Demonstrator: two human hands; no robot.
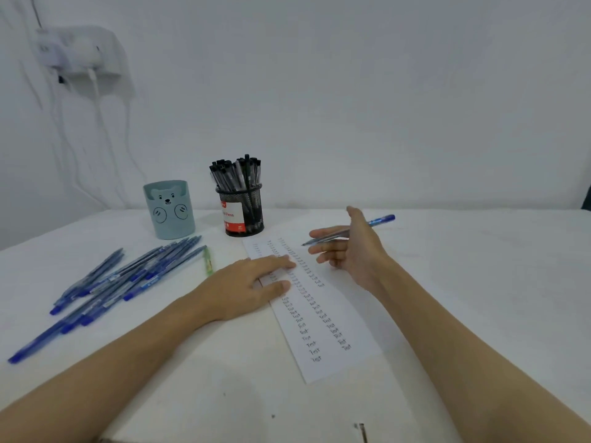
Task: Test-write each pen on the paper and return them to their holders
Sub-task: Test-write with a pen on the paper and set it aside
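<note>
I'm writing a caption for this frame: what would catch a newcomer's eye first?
First, the right hand in mid-frame, holding a blue pen above the paper strip, which is filled with columns of handwritten "Test". The left hand lies flat on the strip's left edge. To the left, a heap of blue pens lies on the table before a teal bear holder, beside a black mesh holder crammed with black pens.

Matt paper, plastic pens, wire mesh.
The paper strip (323, 318) is looking matt; blue pens (105, 282) are looking glossy plastic; the black holder (243, 207) is showing metal mesh.
</note>
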